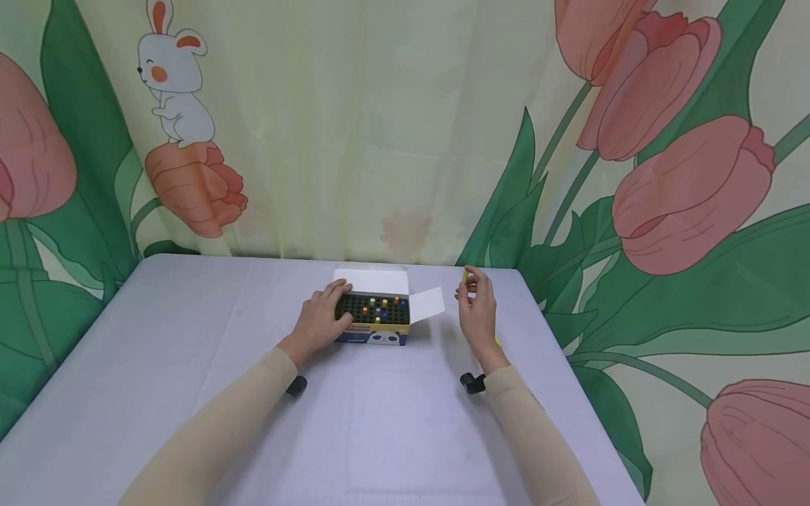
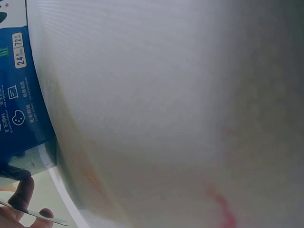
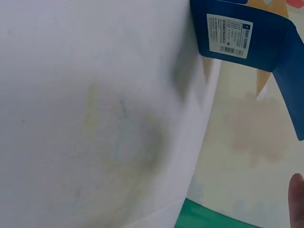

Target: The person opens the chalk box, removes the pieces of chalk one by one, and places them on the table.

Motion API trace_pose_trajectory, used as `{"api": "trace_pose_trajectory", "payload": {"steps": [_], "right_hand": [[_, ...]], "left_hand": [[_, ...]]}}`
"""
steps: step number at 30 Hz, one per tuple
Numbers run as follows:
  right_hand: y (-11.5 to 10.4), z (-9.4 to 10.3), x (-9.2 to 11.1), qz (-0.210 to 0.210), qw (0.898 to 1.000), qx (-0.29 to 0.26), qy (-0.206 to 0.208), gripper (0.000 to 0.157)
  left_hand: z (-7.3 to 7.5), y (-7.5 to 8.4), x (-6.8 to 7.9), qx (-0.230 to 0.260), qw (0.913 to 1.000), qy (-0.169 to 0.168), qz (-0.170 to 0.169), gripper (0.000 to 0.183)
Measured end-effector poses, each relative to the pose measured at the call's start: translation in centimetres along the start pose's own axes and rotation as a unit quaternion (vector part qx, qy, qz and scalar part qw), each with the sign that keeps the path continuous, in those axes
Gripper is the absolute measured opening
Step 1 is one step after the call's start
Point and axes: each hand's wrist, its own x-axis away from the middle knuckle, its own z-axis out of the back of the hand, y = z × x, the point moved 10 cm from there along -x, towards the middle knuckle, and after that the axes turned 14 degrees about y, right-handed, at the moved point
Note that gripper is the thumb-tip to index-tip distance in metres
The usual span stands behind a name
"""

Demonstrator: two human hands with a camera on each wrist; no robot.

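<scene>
A blue and yellow chalk box (image 1: pixel 372 334) with a panda picture stands on the table, its lid raised. Inside, a dark holder (image 1: pixel 357 302) with rows of holes carries several coloured chalk ends toward its right part. My left hand (image 1: pixel 321 314) grips the box's left end, thumb toward the front and fingers toward the back; its fingertips (image 2: pixel 23 190) show beside the box end in the left wrist view. To the right of the box, my raised right hand (image 1: pixel 477 309) pinches a yellow chalk (image 1: pixel 465 275) upright. Only a fingertip (image 3: pixel 297 194) shows in the right wrist view.
A white-lined side flap (image 1: pixel 427 304) sticks out from the box toward my right hand. Something small and yellow (image 1: pixel 498 340) shows behind my right wrist. The white-covered table (image 1: pixel 380 436) ends at a tulip-patterned curtain (image 1: pixel 380 140).
</scene>
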Motion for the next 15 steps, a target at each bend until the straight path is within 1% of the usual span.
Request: {"api": "trace_pose_trajectory", "payload": {"steps": [5,11,15], "right_hand": [[1.1,0.0,0.3,0.006,0.999,0.036,-0.018,0.040],[3.7,-0.2,1.3,-0.027,0.994,0.090,-0.058,0.039],[5.0,0.0,2.0,-0.041,0.992,0.098,-0.070,0.038]], "left_hand": [[0.1,0.0,-0.2,0.000,1.0000,0.003,-0.001,0.064],[-0.1,0.0,0.0,0.002,1.0000,-0.002,0.000,0.065],[0.1,0.0,0.0,0.003,1.0000,-0.005,0.005,0.065]]}}
